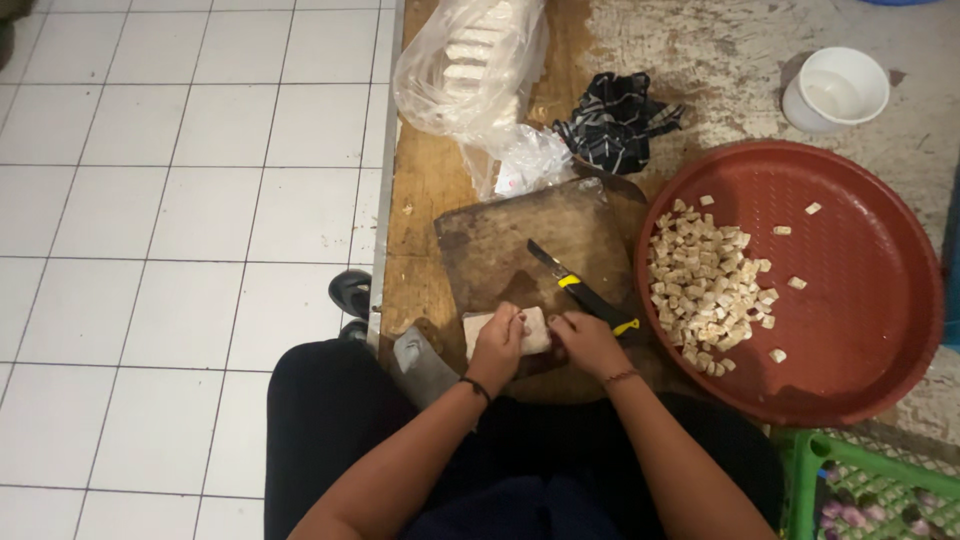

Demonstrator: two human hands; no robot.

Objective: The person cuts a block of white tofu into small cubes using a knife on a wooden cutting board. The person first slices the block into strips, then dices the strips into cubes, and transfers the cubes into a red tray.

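My left hand (pixel 497 345) grips a pale rectangular block (pixel 535 330) that lies at the near edge of a dark wooden cutting board (pixel 500 240). My right hand (pixel 588 342) touches the block's right end with its fingers curled on it. A knife (pixel 585 290) with a black and yellow handle lies on the board just beyond my right hand, with neither hand on it. A big round red tray (pixel 860 300) to the right holds a heap of small pale cubes (pixel 705 285).
A clear plastic bag (pixel 465 70) with more pale blocks lies at the back of the wooden bench. A dark checked cloth (pixel 615 120) and a white cup (pixel 835 90) sit behind the tray. A green crate (pixel 870 490) is at lower right, white floor tiles at left.
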